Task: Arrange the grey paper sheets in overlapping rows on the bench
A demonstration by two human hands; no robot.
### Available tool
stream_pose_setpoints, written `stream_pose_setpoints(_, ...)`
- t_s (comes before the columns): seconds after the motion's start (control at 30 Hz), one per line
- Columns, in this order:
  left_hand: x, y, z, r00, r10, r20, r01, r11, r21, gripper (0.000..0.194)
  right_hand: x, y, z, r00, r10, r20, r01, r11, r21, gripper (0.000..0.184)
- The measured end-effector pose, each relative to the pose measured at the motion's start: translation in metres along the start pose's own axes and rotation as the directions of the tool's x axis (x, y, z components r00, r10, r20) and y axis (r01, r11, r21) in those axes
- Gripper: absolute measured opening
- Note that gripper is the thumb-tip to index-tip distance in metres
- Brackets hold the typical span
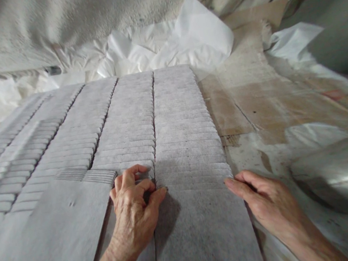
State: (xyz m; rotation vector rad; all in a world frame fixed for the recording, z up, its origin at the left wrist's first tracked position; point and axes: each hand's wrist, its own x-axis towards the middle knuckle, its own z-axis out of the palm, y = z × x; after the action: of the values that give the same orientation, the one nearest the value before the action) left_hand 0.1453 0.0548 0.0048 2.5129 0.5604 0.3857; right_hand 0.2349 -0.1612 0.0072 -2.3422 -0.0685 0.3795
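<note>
Front grey sheet (204, 231) is pinched near its far corners by the left hand (135, 206) and right hand (263, 200), at the near end of the overlapping row (182, 125). It could get skewed if pulled unevenly, and the loose stack (65, 222) could be bumped if the left hand drifts sideways.

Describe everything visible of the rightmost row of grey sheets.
The rightmost row of grey sheets lies flat, overlapping like shingles, with slightly uneven side edges. The sheets look thin and felt-like. The nearest shows a long, mottled face running out of view. The left hand touches its left edge, the right hand its right. Brown sheeting lies alongside.
</note>
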Motion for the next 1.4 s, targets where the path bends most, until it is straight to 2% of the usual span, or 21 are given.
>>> stream_pose_setpoints(0.1, -0.003, -0.001, 0.003, 0.997, 0.068, -0.024, -0.066, 0.996, 0.063, 0.024, 0.000, 0.006, 0.005, 0.999, -0.024, -0.021, 0.023, 0.998, -0.057, 0.056)
stream_pose_setpoints(0.17, -0.006, -0.001, 0.004, 0.991, 0.116, -0.072, -0.106, 0.986, 0.126, 0.016, -0.003, 0.013, 0.008, 0.982, -0.131, -0.139, 0.112, 0.984, -0.137, 0.056)
stream_pose_setpoints(0.2, -0.008, -0.001, 0.004, 0.984, 0.138, -0.109, -0.120, 0.980, 0.157, 0.012, -0.005, 0.016, 0.009, 0.945, -0.235, -0.229, 0.193, 0.962, -0.192, 0.055)
stream_pose_setpoints(0.23, -0.010, -0.001, 0.003, 0.975, 0.163, -0.152, -0.134, 0.974, 0.180, 0.012, -0.007, 0.018, 0.010, 0.872, -0.368, -0.323, 0.293, 0.921, -0.258, 0.051)
stream_pose_setpoints(0.3, -0.015, 0.000, 0.000, 0.955, 0.230, -0.189, -0.189, 0.959, 0.212, 0.020, -0.011, 0.020, 0.008, 0.685, -0.599, -0.415, 0.463, 0.798, -0.387, 0.039)
stream_pose_setpoints(0.33, -0.016, 0.000, -0.002, 0.947, 0.269, -0.173, -0.228, 0.947, 0.227, 0.022, -0.013, 0.019, 0.006, 0.616, -0.678, -0.401, 0.528, 0.733, -0.429, 0.032)
stream_pose_setpoints(0.37, -0.017, 0.001, -0.005, 0.942, 0.308, -0.135, -0.270, 0.931, 0.245, 0.024, -0.014, 0.017, 0.004, 0.583, -0.733, -0.351, 0.585, 0.678, -0.445, 0.026)
stream_pose_setpoints(0.4, -0.018, 0.001, -0.007, 0.936, 0.341, -0.086, -0.308, 0.913, 0.266, 0.026, -0.014, 0.015, 0.002, 0.570, -0.767, -0.295, 0.629, 0.638, -0.444, 0.022)
stream_pose_setpoints(0.5, -0.013, 0.001, -0.011, 0.924, 0.381, 0.042, -0.374, 0.873, 0.313, 0.037, -0.009, 0.011, -0.002, 0.558, -0.813, -0.168, 0.693, 0.568, -0.445, 0.022)
stream_pose_setpoints(0.6, -0.002, 0.002, -0.011, 0.925, 0.365, 0.109, -0.380, 0.879, 0.288, 0.036, 0.001, 0.012, -0.003, 0.572, -0.813, -0.108, 0.693, 0.549, -0.467, 0.024)
stream_pose_setpoints(0.67, 0.006, 0.004, -0.012, 0.935, 0.315, 0.163, -0.348, 0.903, 0.253, 0.032, 0.007, 0.012, -0.003, 0.608, -0.790, -0.075, 0.701, 0.579, -0.415, 0.023)
stream_pose_setpoints(0.77, 0.016, 0.009, -0.014, 0.942, 0.209, 0.263, -0.270, 0.937, 0.221, 0.030, 0.014, 0.011, -0.004, 0.686, -0.727, -0.025, 0.682, 0.655, -0.325, 0.021)
stream_pose_setpoints(0.83, 0.019, 0.012, -0.015, 0.938, 0.177, 0.297, -0.249, 0.942, 0.225, 0.028, 0.016, 0.009, -0.004, 0.695, -0.719, -0.008, 0.682, 0.663, -0.309, 0.020)
stream_pose_setpoints(0.93, 0.019, 0.011, -0.014, 0.948, 0.192, 0.253, -0.255, 0.936, 0.244, 0.025, 0.017, 0.008, -0.004, 0.677, -0.735, -0.032, 0.698, 0.656, -0.289, 0.016)
stream_pose_setpoints(1.1, 0.012, 0.003, -0.010, 0.968, 0.205, 0.146, -0.232, 0.951, 0.206, 0.021, 0.010, 0.012, 0.001, 0.674, -0.732, -0.099, 0.676, 0.665, -0.317, 0.018)
stream_pose_setpoints(1.27, 0.006, 0.000, -0.010, 0.967, 0.247, 0.062, -0.254, 0.940, 0.226, 0.045, -0.002, 0.012, 0.004, 0.616, -0.765, -0.187, 0.647, 0.627, -0.434, 0.023)
stream_pose_setpoints(1.4, 0.004, 0.000, -0.010, 0.942, 0.319, 0.100, -0.334, 0.912, 0.238, 0.029, -0.002, 0.014, 0.007, 0.619, -0.763, -0.188, 0.663, 0.635, -0.396, 0.011)
